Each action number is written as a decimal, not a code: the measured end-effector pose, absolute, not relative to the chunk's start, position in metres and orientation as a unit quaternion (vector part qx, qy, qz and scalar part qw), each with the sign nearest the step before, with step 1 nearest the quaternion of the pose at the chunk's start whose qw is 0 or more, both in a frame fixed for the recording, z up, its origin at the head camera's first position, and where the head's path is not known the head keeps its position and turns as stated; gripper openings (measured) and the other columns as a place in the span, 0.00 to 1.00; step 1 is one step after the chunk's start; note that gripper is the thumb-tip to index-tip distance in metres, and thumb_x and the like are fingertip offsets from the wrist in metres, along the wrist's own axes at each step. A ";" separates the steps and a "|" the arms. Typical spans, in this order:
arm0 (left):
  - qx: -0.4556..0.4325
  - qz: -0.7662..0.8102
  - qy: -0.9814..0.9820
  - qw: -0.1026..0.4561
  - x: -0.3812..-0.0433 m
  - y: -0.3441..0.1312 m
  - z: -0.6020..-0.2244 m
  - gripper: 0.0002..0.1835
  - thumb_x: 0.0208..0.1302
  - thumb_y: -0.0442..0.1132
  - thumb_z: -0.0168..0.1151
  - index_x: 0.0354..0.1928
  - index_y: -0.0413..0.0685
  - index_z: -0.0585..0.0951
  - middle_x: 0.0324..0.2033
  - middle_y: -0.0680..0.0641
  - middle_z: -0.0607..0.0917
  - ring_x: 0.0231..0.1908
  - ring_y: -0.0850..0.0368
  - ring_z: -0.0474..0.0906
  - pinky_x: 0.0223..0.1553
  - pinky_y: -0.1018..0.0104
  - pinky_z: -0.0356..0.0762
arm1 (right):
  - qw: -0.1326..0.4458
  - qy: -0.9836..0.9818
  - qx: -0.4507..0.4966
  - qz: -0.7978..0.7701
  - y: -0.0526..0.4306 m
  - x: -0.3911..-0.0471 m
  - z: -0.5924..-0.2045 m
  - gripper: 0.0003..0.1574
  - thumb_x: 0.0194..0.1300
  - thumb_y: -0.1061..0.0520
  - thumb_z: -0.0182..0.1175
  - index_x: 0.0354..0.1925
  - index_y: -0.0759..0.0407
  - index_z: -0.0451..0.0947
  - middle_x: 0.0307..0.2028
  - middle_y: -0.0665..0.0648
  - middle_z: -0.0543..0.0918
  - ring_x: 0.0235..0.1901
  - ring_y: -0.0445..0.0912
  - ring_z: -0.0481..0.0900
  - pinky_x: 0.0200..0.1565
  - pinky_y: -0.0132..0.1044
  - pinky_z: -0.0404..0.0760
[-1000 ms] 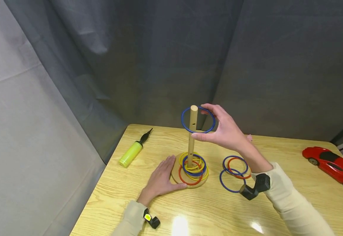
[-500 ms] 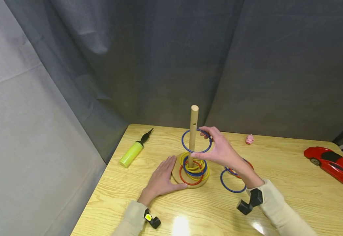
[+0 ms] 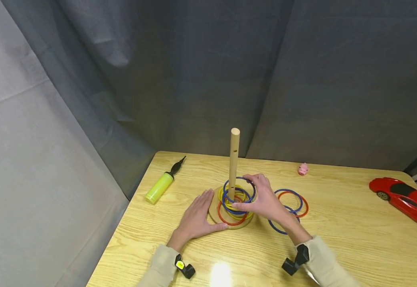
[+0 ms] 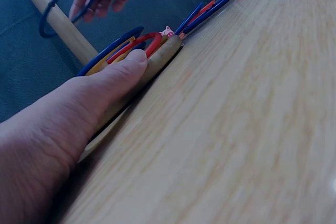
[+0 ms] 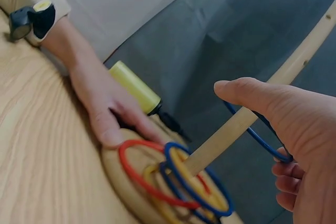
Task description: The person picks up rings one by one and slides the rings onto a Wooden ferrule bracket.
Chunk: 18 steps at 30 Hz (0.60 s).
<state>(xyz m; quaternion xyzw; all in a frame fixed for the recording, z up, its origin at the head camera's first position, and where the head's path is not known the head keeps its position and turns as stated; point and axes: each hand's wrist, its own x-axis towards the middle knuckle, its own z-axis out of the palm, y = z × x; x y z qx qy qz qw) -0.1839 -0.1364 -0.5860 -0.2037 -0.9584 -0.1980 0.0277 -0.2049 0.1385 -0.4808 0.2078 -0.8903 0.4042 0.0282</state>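
At a wooden table [image 3: 355, 241], a person's right hand [image 3: 263, 199] is gripping a blue ring [image 4: 47, 34] between thumb and fingers, the ring circling an upright post [image 3: 234, 159] and hanging above the red, yellow and blue rings [image 3: 238, 212] lying askew at its foot. The left hand [image 3: 195, 218], clasping nothing, is resting with fingers extended against the round base [image 3: 213, 209], apparently steadying it. The step in hand appears to be placing this ring on the post; the next move is probably calling for an easy descent and a loosening of the pinch, with the uneven pile possibly catching the rim. Right of the base, two blue rings and a red one [image 3: 307, 206] are overlapping, the right forearm partly covering the nearest. A yellow-green pump [image 3: 159, 187] is lying by the table's far-left corner, a pink pig [image 3: 303, 169] is sitting near the far edge, and a red car [image 3: 407, 203] is standing toward the far-right corner, all well clear of the post.
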 end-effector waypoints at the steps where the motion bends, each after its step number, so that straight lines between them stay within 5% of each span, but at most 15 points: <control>1: -0.204 -0.198 -0.958 0.029 -0.184 -0.137 -0.586 0.71 0.53 0.89 0.50 0.85 0.46 0.48 0.83 0.47 0.52 0.82 0.52 0.45 0.81 0.53 0.49 | 0.027 -0.891 0.207 0.404 0.138 -0.205 -0.486 0.65 0.46 0.29 0.82 0.73 0.54 0.68 0.60 0.60 0.72 0.60 0.55 0.67 0.57 0.61 0.77; 10: -0.203 -0.196 -0.959 0.027 -0.183 -0.138 -0.587 0.70 0.53 0.89 0.50 0.85 0.48 0.46 0.84 0.49 0.50 0.82 0.54 0.44 0.81 0.54 0.49 | 0.040 -0.900 0.205 0.384 0.136 -0.209 -0.510 0.66 0.42 0.29 0.83 0.72 0.55 0.71 0.57 0.62 0.75 0.54 0.53 0.68 0.52 0.52 0.75; 18: -0.204 -0.192 -0.960 0.025 -0.184 -0.138 -0.588 0.70 0.53 0.89 0.50 0.85 0.49 0.45 0.84 0.49 0.50 0.83 0.54 0.43 0.82 0.54 0.49 | 0.020 -0.899 0.241 0.364 0.144 -0.211 -0.520 0.67 0.50 0.29 0.79 0.76 0.57 0.64 0.70 0.60 0.71 0.67 0.61 0.67 0.64 0.68 0.68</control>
